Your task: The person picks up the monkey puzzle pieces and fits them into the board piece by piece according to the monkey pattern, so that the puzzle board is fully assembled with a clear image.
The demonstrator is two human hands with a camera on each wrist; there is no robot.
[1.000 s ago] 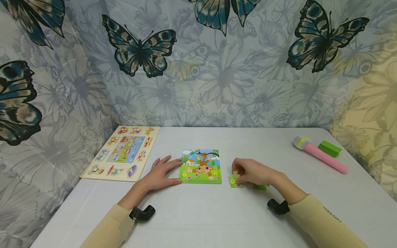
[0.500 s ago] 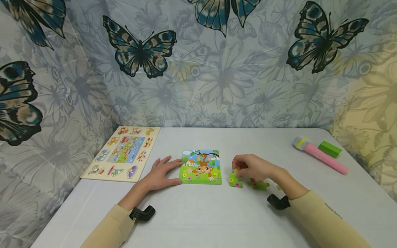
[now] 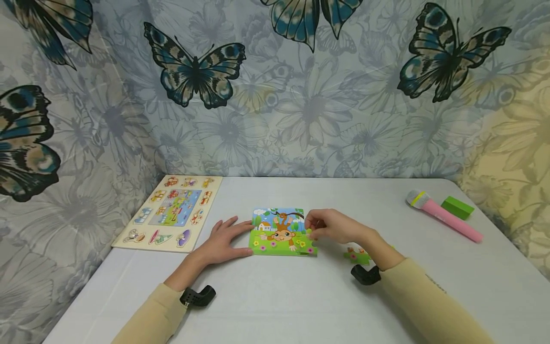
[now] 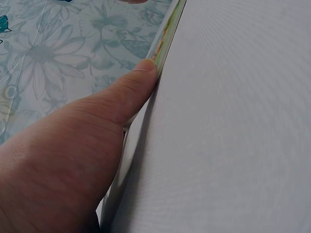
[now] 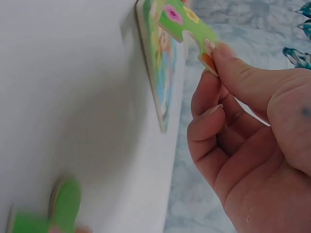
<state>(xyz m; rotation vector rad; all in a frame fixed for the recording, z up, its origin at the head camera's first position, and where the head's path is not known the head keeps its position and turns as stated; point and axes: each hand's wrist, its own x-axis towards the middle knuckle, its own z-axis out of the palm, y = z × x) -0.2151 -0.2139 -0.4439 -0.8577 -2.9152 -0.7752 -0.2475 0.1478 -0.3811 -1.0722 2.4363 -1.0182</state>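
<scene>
A square monkey picture puzzle (image 3: 277, 236) lies flat on the white table. My left hand (image 3: 224, 243) rests beside it, fingers spread and straight. In the left wrist view, the thumb (image 4: 141, 73) touches the edge of the puzzle (image 4: 167, 39). My right hand (image 3: 337, 227) is at the puzzle's right side. Between its thumb and index finger it pinches a green puzzle piece (image 5: 189, 24) with a pink and a yellow flower, a round notch in its edge. The piece is above the table, tilted, overlapping the puzzle's lower right corner in the head view.
Loose green puzzle pieces (image 3: 358, 255) lie under and beside the right forearm, partly hidden. A wooden picture board (image 3: 150, 235) lies at the left. At the back right are a pink toy microphone (image 3: 451, 220) and a green block (image 3: 457, 207). Butterfly-print cloth hangs behind the table.
My right hand has lifted the flowered puzzle piece off the table and carried it left to the puzzle's right edge. The left hand has stayed in place.
</scene>
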